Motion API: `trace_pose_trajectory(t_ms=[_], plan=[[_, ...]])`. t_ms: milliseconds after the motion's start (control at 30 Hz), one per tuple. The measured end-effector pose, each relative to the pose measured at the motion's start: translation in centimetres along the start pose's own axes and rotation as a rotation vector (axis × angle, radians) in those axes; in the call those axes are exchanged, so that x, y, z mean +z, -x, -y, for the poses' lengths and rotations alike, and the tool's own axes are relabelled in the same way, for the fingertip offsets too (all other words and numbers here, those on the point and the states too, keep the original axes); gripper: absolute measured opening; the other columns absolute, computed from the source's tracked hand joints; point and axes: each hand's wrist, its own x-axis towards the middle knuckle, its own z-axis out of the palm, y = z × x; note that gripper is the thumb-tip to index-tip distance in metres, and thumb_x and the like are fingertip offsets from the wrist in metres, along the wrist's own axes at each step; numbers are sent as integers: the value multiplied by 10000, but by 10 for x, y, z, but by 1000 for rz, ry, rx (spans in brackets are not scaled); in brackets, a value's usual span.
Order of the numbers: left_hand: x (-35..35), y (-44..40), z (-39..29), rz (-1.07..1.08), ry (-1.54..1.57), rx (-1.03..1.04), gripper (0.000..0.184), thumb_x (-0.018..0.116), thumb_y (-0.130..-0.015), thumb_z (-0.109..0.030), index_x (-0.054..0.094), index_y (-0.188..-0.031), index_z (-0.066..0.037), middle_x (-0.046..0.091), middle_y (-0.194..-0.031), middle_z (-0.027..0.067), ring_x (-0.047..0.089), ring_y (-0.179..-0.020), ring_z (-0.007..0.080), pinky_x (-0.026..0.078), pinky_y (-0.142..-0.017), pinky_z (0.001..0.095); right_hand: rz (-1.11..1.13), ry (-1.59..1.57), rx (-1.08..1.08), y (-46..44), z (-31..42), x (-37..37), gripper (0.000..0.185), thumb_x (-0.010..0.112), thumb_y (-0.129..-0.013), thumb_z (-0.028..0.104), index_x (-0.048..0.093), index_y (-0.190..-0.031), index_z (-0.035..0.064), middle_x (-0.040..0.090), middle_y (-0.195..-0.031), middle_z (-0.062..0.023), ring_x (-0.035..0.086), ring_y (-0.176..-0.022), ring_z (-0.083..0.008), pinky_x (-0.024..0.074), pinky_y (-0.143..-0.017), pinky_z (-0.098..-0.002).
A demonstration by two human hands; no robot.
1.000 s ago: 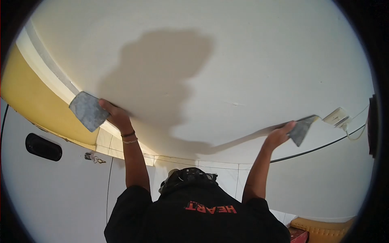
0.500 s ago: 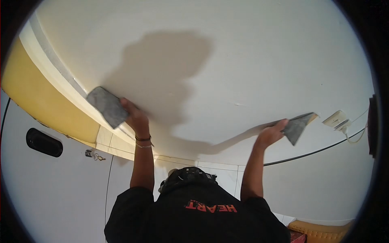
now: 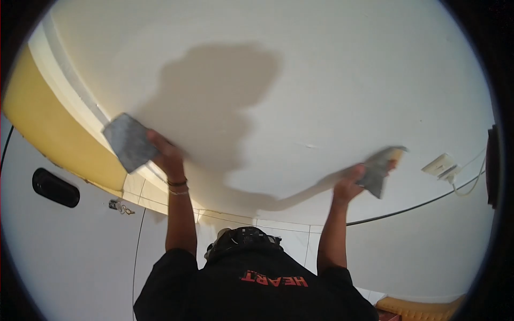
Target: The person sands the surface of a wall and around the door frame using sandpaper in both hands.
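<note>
My left hand [image 3: 169,160] is closed on the right edge of a grey flat pad [image 3: 128,142], roughly square, held near the grey strip along the white wall's left edge. My right hand [image 3: 350,184] is closed on a second grey flat pad [image 3: 378,174], seen at a slant and blurred, with a tan patch at its upper end. Whether these are cloth or sanding sheets, I cannot tell. Both pads are over the white wall [image 3: 332,80]; whether they touch it is unclear. Bracelets circle my left wrist.
A wall socket [image 3: 439,165] with a plugged-in cable is to the right. On the left are a yellow panel [image 3: 48,123], a black recessed handle [image 3: 55,187] and a lock with keys [image 3: 122,207]. A tan padded seat [image 3: 423,308] shows at the lower right.
My left hand and its pad have shifted left. The right pad has moved slightly left and turned, and its tan patch looks larger. The background has shifted slightly left too.
</note>
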Motion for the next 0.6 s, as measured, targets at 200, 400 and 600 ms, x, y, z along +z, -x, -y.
trace_pose_trajectory(t_ms=[200, 400, 600], plan=[[-2, 18, 23, -237, -429, 344, 537, 369, -951, -385, 466, -1136, 110, 591, -1013, 181, 561, -888, 221, 449, -770, 302, -190, -232, 931, -13, -3, -14, 638, 408, -933, 390, 302, -1265, -144, 394, -1301, -214, 436, -1131, -280, 334, -970, -331], [-12, -1, -7, -69, 56, -269, 529, 386, -945, -400, 511, -1028, 107, 587, -874, 152, 527, -759, 195, 440, -689, 290, -174, -194, 909, 9, -40, -34, 650, 404, -932, 403, 302, -1262, -148, 420, -1277, -227, 454, -1128, -309, 360, -955, -342], [25, 27, 35, -468, -362, 605, 487, 383, -957, -356, 469, -1103, 100, 585, -826, 103, 473, -619, 186, 451, -579, 299, 61, 560, 171, 45, -26, -18, 617, 448, -919, 369, 307, -1282, -110, 349, -1338, -239, 426, -1140, -329, 288, -1008, -380]])
